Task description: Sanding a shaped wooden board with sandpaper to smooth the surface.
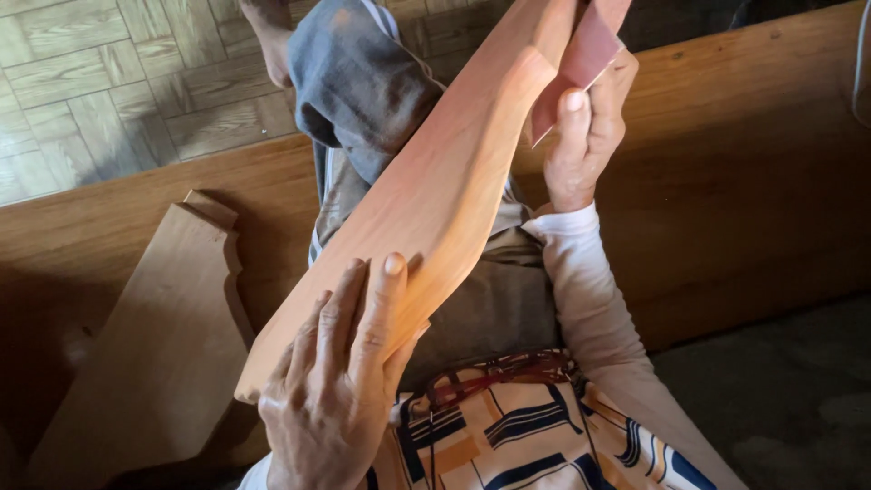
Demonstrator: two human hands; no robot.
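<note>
Parquet floor and a long wooden bench frame the lap, where a shaped wooden board (435, 191) runs diagonally — near end under the flat, spread left hand (336, 381), far edge beside the right hand (585, 136), fingers pinching reddish sandpaper (581, 63).

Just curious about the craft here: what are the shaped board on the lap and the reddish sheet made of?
The board looks like bare, unfinished wood: pale orange, fine grain, matte, no sheen. The sheet in the right hand is probably sandpaper: thin, folded, dull reddish-brown; its grit is too small to confirm. The left hand steadies the board.
</note>
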